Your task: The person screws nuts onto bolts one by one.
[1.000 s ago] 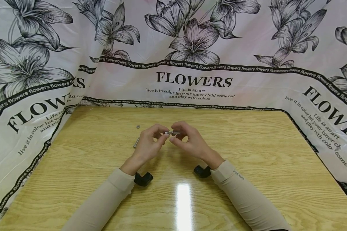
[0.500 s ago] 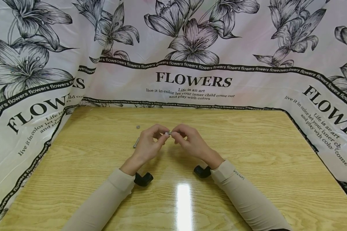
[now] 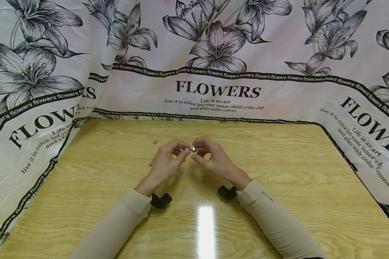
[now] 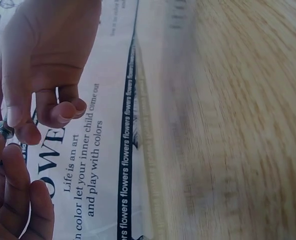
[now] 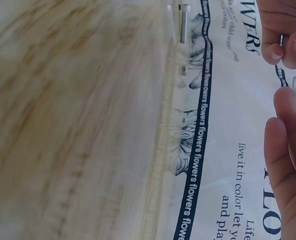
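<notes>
A metal bolt [image 3: 199, 149] lies level between the two hands, with a nut [image 3: 193, 148] around its shank. My left hand [image 3: 166, 162] pinches the bolt's head end between thumb and forefinger. Around the nut, my right hand [image 3: 218, 162] has its thumb and forefinger spread apart. In the left wrist view, the nut [image 4: 3, 129] shows beside the fingertips. The right wrist view hides the bolt between the hands. On the table, left of my left hand, lies a second bolt [image 3: 153, 159], with a loose nut [image 3: 155, 142] farther back.
The wood-grain table [image 3: 278, 162] stretches around both arms. A white floral sheet [image 3: 213, 97] printed with FLOWERS hangs along its back and sides. Black curved pieces [image 3: 161, 201] sit at both wrists. A bright light reflection [image 3: 206, 230] lies near the front.
My right thumb and forefinger closed on the nut about half a second ago and have since parted, leaving nut and bolt in sight. My left hand keeps its place.
</notes>
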The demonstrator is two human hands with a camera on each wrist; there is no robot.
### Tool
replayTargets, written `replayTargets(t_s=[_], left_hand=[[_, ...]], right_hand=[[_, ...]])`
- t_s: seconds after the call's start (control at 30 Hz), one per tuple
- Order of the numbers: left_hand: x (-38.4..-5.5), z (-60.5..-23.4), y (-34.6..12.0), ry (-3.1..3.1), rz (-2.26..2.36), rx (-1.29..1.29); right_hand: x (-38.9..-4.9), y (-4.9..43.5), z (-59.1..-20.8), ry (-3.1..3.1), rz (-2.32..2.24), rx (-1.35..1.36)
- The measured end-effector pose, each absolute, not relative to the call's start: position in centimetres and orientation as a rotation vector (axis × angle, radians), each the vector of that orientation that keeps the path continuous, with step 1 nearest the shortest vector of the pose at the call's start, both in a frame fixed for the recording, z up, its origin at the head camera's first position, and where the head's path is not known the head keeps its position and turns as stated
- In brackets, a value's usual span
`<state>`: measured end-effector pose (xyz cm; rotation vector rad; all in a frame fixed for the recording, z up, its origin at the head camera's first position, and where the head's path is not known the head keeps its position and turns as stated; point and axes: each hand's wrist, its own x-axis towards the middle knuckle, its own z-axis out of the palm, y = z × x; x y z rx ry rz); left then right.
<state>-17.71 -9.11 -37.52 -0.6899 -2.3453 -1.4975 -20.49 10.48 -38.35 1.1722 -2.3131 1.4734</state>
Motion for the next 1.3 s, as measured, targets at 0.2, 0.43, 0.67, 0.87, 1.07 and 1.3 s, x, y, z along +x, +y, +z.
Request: replayTargets(t_s=[0.2,0.43,0.67,0.87,1.07,1.3], left_hand=[[-17.7,-37.6,-9.1,-2.347,-1.49,-0.692],[-17.7,-37.7,-9.1,-2.355,-1.484,-0.695],[-17.8,-37.7,-9.0,-2.343,-1.503,-0.707],[-17.8,-37.7,-9.1,-2.322,-1.531,-0.712],[-17.8,-37.7,-9.1,-2.32,-1.54,-0.712],[-17.8,-37.7,-9.0,-2.347,-1.509,-0.703]], right_hand=[[-20.6,10.4,-38.4,-2.285,1.458,1.222],[-20.7,10.6,-38.4,-2.387,1.431,1.156],[-20.2,10.4,-38.0,-2.431,1.457,1.09],[-18.9,10.0,-36.2,-2.332,1.453,1.148],[-20.1,10.3,-37.8,-2.32,1.449,1.189],[-20.5,10.6,-38.5,-2.353,1.446,1.178]])
